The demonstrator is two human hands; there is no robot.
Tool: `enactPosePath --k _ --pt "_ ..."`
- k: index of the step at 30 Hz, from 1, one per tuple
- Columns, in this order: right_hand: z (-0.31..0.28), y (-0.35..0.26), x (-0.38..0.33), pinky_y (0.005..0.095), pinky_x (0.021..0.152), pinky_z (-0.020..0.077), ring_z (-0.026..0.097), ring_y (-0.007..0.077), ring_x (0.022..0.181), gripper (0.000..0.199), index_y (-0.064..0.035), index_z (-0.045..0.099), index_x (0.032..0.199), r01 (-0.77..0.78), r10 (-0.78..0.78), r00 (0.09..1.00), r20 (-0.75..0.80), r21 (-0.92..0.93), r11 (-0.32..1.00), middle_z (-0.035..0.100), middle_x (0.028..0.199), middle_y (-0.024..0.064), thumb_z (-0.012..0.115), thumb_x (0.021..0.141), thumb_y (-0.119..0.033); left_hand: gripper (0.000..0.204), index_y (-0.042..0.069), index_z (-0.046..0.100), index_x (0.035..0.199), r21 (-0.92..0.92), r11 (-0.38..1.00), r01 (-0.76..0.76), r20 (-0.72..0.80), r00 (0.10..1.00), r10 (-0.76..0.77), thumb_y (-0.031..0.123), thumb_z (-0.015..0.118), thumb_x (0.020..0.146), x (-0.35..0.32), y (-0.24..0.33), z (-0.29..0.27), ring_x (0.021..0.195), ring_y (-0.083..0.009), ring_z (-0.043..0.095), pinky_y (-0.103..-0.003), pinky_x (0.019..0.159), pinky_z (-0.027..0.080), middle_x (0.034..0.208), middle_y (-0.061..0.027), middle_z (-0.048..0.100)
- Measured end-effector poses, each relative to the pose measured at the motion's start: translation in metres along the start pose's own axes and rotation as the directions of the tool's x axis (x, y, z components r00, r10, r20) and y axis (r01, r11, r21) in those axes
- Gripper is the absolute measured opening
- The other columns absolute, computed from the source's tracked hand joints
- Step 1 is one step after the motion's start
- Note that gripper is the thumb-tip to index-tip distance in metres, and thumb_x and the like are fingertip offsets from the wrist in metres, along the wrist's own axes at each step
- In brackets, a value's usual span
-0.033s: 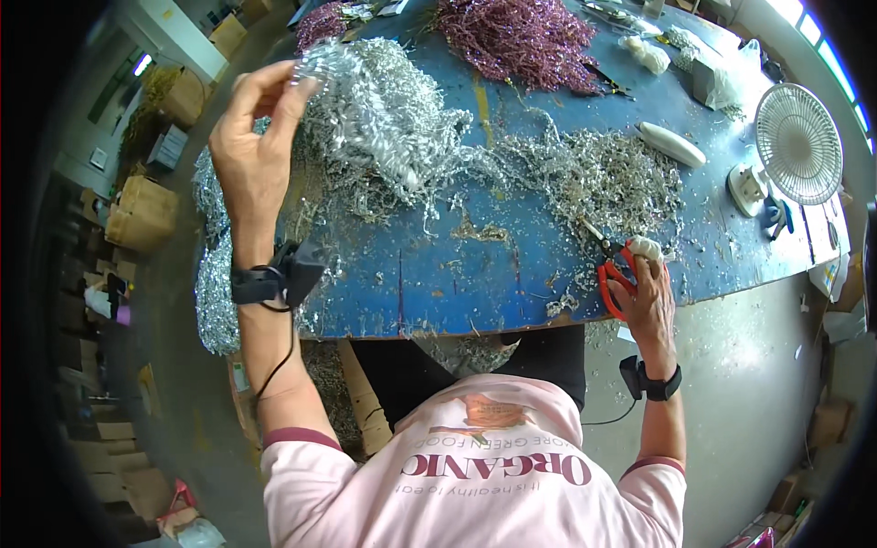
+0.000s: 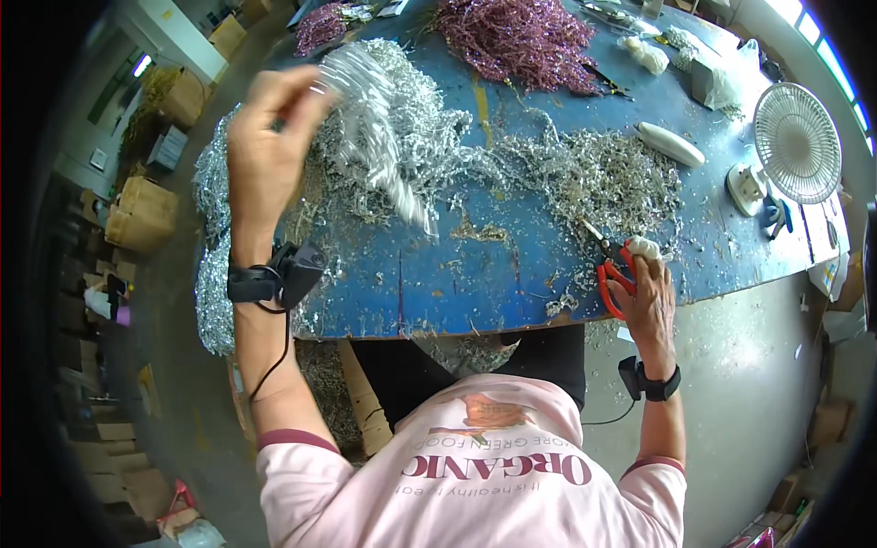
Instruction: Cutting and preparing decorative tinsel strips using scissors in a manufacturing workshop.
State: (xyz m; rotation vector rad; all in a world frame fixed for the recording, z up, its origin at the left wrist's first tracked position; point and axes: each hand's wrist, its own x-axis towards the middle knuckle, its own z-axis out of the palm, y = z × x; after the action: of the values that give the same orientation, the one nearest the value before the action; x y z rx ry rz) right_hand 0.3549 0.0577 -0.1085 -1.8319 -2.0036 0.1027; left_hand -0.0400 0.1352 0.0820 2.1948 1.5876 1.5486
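My left hand (image 2: 274, 146), raised over the table's left part and blurred, pinches one end of a silver tinsel strand (image 2: 384, 151). The strand swings down across a large heap of silver tinsel (image 2: 425, 110), smeared by its motion. At the table's front edge on the right, my right hand (image 2: 650, 306) grips red-handled scissors (image 2: 612, 283). Their blades point away from me, toward a flatter pile of silver tinsel (image 2: 621, 173). White wrapping (image 2: 644, 247) covers one fingertip of that hand.
Pink-purple tinsel (image 2: 516, 41) lies at the far side of the blue table (image 2: 457, 288). More silver tinsel (image 2: 215, 292) hangs over the left edge. A white fan (image 2: 795, 146) and a white elongated object (image 2: 671, 144) stand at the right. Cardboard boxes (image 2: 142, 212) line the floor at left.
My left hand has shifted slightly right, and the tinsel strand's free end has swung down to the right, toward me. My right hand and the scissors look unmoved.
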Motion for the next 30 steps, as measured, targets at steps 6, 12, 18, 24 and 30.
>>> enactPosePath --k 6,12,18,24,30 --pt "-0.022 -0.021 0.001 0.0400 0.088 0.0440 0.054 0.0326 0.104 0.051 -0.0023 0.056 0.118 0.084 -0.078 0.996 -0.044 0.175 0.981 0.054 0.113 0.0140 0.074 0.074 -0.020 0.021 0.006 0.068 0.100 0.061 0.958 -0.281 0.154 0.951 0.269 0.005 0.070 0.079 -0.011 0.048 -0.005 0.070 -0.0102 0.055 -0.024 0.063 0.045 0.082 -0.0016 0.061" --pt "-0.022 -0.110 0.021 0.0413 0.099 0.0412 0.043 0.0352 0.121 0.089 -0.0046 0.038 0.138 0.415 -0.399 0.891 -0.217 0.746 0.521 0.038 0.134 0.0202 0.083 0.066 -0.031 0.020 0.005 0.065 0.094 -0.269 0.937 -0.223 0.495 0.803 0.333 0.011 0.073 0.077 -0.066 0.073 0.047 0.067 -0.0168 0.062 -0.027 0.057 0.051 0.082 -0.0055 0.063" --pt "-0.008 -0.112 0.012 0.0306 0.063 0.0500 0.064 0.0181 0.069 0.040 -0.0051 0.048 0.129 -0.022 -0.396 0.886 0.241 0.875 0.483 0.064 0.081 0.0103 0.057 0.091 -0.014 0.014 0.005 0.064 0.088 -0.202 0.979 0.002 0.464 0.881 0.093 0.010 0.073 0.079 -0.074 0.042 0.040 0.069 -0.0114 0.061 -0.026 0.059 0.049 0.081 -0.0045 0.065" --pt "-0.007 -0.091 0.004 0.0314 0.063 0.0489 0.063 0.0153 0.069 0.032 -0.0005 0.054 0.118 -0.339 -0.406 0.706 0.580 0.780 0.525 0.063 0.076 0.0111 0.053 0.091 -0.018 0.014 0.005 0.064 0.090 -0.177 0.947 0.266 0.469 0.869 -0.157 0.014 0.071 0.082 -0.117 0.003 0.038 0.069 -0.0095 0.059 -0.024 0.061 0.047 0.079 -0.0031 0.065" --pt "0.015 -0.082 0.000 0.0327 0.064 0.0471 0.063 0.0178 0.070 0.026 0.0025 0.054 0.103 -0.150 -0.315 0.839 0.444 0.745 0.650 0.060 0.076 0.0122 0.058 0.083 -0.014 0.014 0.004 0.065 0.091 -0.185 0.918 0.352 0.402 0.879 -0.256 0.013 0.071 0.083 -0.130 -0.006 0.038 0.070 -0.0099 0.059 -0.023 0.061 0.047 0.079 -0.0033 0.063"
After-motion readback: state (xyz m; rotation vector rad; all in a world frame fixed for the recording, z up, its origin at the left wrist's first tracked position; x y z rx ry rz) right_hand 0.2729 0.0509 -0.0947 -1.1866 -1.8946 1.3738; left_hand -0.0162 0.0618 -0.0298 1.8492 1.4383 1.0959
